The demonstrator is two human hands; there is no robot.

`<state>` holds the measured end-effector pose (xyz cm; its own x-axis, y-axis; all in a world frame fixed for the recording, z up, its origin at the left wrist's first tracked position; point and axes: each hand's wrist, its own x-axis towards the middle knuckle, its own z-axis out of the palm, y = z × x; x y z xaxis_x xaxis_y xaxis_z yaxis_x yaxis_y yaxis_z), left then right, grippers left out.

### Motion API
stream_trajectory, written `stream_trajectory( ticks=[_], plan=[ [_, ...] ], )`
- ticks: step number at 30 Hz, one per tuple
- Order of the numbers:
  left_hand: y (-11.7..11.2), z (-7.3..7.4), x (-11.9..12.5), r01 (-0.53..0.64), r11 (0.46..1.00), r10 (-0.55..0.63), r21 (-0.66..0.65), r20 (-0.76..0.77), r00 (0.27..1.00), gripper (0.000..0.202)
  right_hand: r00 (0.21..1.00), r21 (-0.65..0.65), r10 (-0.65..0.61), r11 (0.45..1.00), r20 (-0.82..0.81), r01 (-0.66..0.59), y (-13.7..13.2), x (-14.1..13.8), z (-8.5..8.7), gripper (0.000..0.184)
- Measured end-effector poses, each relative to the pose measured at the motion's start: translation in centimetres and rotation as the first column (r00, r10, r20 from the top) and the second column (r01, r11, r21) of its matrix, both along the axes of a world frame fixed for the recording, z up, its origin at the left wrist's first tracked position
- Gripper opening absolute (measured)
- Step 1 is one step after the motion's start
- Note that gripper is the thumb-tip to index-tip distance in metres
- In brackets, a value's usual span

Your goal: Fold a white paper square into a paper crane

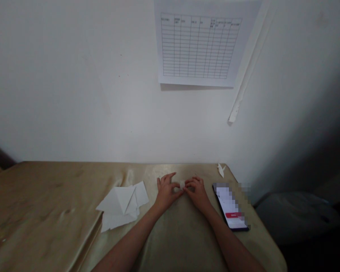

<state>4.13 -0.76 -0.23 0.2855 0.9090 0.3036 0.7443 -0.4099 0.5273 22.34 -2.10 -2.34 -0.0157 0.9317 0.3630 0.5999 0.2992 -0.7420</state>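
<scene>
left hand (166, 189) | right hand (197, 190) | grip: both pinching small white piece (182, 184) | folds unclear | phone (229, 207) part-pixelated

The small paper piece (182, 184) is pale white. The glossy table covering (184, 238) is golden-brown, the rectangular sheet (197, 49) dark-gridded white.
</scene>
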Motion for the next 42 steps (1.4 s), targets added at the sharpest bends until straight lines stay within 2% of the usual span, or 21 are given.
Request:
stream_trajectory(
  ticks=[3,8,18,30,34,39,42],
  plan=[
    [-0.1,0.2,0.1,-0.01,1.0,0.01,0.002,-0.029,1.0,0.014,1.0,-0.034,0.0,0.999,0.006,0.0,0.0,-0.2,-0.2,0.007],
    [-0.1,0.2,0.0,-0.01,1.0,0.01,-0.007,-0.029,1.0,0.01,0.996,-0.028,-0.094,0.995,0.009,0.094,-0.4,-0.4,-0.4,0.01],
    [0.0,0.3,0.1,-0.028,0.997,0.03,-0.067,0.028,0.999,0.007,0.993,0.011,-0.115,0.993,0.016,0.115,-0.6,-0.6,0.5,0.008],
    [0.0,0.0,0.2,-0.042,0.997,0.043,-0.069,0.02,0.999,0.008,0.992,0.052,-0.126,0.991,0.007,0.126,-0.7,-0.8,0.7,0.006],
    [0.2,-0.3,0.2,-0.067,0.997,0.069,-0.033,0.078,0.995,0.018,0.991,0.092,-0.131,0.988,0.031,0.127,-0.8,-0.6,0.7,0.009],
    [0.6,-0.6,-0.1,-0.108,0.994,0.107,-0.004,0.132,0.985,0.005,0.99,0.098,-0.1,0.991,0.097,0.09,-1.0,-0.7,0.9,0.01],
    [0.6,-0.5,-0.1,-0.112,0.994,0.113,-0.015,0.122,0.986,0.006,0.99,0.084,-0.082,0.994,0.111,0.073,-1.1,-0.8,1.0,0.011]
  ],
)
